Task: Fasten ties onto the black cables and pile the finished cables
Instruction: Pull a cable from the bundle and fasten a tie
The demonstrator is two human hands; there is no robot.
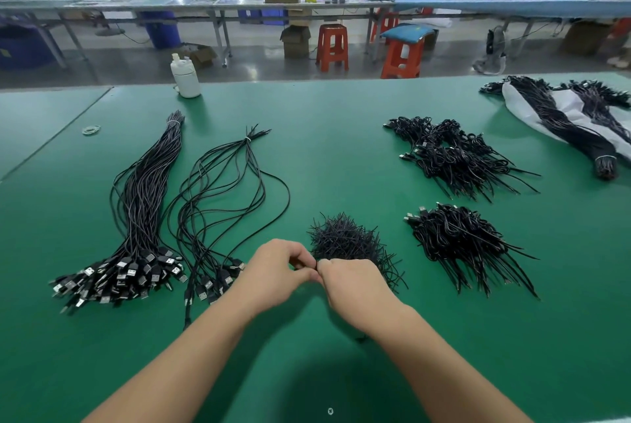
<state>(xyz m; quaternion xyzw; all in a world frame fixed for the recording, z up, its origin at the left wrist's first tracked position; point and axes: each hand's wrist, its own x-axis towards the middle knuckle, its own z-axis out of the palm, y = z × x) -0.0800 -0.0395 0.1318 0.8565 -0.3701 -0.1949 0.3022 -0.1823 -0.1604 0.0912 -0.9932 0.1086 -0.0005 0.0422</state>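
Just tie [316, 265] between both grips

Loose black cables [211, 204] lie centre-left; a heap of ties [345, 240] sits mid-frame; finished coiled cables [461, 238] are piled right.

left hand [276, 272] bare | right hand [355, 289] bare | 2 forearms unsleeved

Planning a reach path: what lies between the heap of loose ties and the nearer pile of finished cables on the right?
Head view: only bare green mat separates the ties from that pile.
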